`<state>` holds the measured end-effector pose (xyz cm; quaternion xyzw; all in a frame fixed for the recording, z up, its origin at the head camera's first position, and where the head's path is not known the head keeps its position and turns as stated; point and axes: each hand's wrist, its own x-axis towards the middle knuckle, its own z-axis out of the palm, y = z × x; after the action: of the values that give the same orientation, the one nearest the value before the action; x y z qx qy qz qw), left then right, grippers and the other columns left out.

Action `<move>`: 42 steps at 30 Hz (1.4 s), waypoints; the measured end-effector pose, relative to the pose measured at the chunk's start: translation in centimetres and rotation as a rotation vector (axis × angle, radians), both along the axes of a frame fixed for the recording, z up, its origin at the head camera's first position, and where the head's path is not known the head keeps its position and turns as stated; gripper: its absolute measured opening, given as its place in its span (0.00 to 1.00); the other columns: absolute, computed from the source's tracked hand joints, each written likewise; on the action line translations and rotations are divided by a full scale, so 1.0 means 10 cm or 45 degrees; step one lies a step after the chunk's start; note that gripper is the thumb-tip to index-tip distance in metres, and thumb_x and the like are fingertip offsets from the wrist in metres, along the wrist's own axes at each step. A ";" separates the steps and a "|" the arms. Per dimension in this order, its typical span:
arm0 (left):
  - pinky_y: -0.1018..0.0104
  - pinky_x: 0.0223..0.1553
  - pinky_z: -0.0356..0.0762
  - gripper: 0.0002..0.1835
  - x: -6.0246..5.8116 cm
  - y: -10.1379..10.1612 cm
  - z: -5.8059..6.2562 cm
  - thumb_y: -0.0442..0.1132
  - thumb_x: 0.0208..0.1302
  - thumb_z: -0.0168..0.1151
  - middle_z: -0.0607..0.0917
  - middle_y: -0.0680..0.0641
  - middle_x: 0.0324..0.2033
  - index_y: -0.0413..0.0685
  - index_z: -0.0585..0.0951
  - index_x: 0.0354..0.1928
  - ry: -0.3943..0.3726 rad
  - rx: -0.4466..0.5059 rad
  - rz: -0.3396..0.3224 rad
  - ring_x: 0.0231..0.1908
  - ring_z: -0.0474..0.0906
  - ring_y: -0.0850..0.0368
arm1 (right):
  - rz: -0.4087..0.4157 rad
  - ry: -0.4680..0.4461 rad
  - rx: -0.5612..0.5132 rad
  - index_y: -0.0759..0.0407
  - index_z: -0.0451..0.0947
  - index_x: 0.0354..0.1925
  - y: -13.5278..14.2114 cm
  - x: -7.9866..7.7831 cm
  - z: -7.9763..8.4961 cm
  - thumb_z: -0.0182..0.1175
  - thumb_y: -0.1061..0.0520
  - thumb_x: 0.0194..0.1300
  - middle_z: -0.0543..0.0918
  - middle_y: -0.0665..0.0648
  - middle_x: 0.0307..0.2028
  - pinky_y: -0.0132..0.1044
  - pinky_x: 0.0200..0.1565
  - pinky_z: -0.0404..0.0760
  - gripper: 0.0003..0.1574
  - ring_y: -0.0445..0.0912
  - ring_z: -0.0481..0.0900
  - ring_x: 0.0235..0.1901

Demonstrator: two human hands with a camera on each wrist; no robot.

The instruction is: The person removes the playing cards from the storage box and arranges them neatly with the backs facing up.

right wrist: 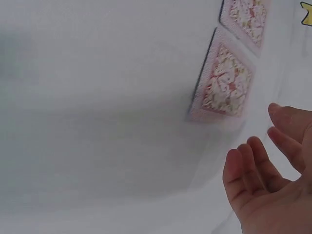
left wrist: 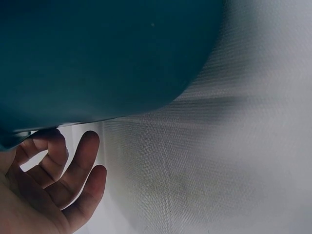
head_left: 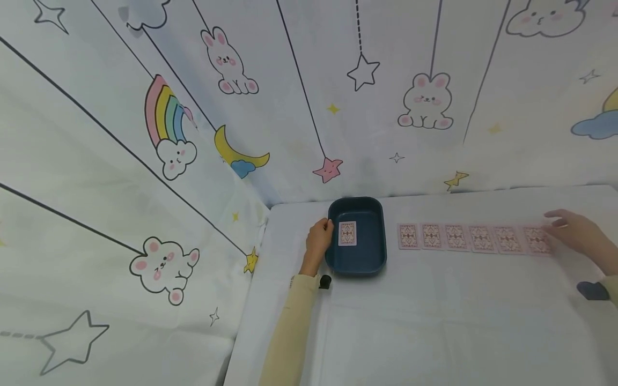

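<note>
My left hand (head_left: 318, 241) grips the left rim of a dark teal tray (head_left: 372, 260), its index finger curled at the rim in the left wrist view and the other fingers loosely bent beside the wall. One playing card (head_left: 347, 234) with a red-patterned back lies face down inside the tray. Right of the tray, several more face-down cards (head_left: 455, 237) form a row on the white tabletop. At the row's right end, my right hand (head_left: 572, 230) hovers by the last card (right wrist: 228, 83). Its fingers are relaxed and hold nothing, thumb apart from the fingertips.
A white cloth (head_left: 434, 321) covers the table. Behind and to the left hang white sheets printed with bears, a rabbit (head_left: 227, 61), stars and a rainbow (head_left: 169, 110). The tray stands near the table's back edge.
</note>
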<state>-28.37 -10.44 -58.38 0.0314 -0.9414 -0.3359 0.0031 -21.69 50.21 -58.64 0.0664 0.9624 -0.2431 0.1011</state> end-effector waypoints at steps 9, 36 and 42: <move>0.66 0.23 0.58 0.18 -0.04 -0.01 0.00 0.50 0.78 0.46 0.68 0.52 0.21 0.51 0.69 0.28 -0.012 -0.012 0.009 0.21 0.64 0.58 | 0.139 0.070 -0.106 0.83 0.51 0.67 -0.50 -0.19 0.39 0.50 0.42 0.77 0.61 0.88 0.58 0.72 0.53 0.68 0.47 0.81 0.64 0.56; 0.66 0.22 0.58 0.18 -0.05 -0.01 -0.05 0.50 0.78 0.47 0.68 0.52 0.21 0.52 0.70 0.28 0.006 0.038 0.001 0.20 0.64 0.58 | 0.394 0.179 -0.301 0.75 0.59 0.69 -1.99 -0.57 0.68 0.62 0.46 0.71 0.67 0.80 0.61 0.68 0.60 0.68 0.44 0.74 0.68 0.60; 0.66 0.23 0.57 0.19 -0.03 -0.02 -0.04 0.50 0.78 0.46 0.67 0.52 0.21 0.51 0.69 0.27 0.010 0.018 -0.006 0.20 0.64 0.58 | 0.428 0.201 -0.322 0.74 0.61 0.69 -2.28 -0.63 0.63 0.63 0.47 0.70 0.69 0.77 0.61 0.66 0.61 0.69 0.43 0.72 0.69 0.61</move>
<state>-28.69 -10.60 -58.77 0.0279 -0.9390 -0.3427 0.0058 -27.99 27.44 -52.38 -0.1276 0.9267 -0.3461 0.0720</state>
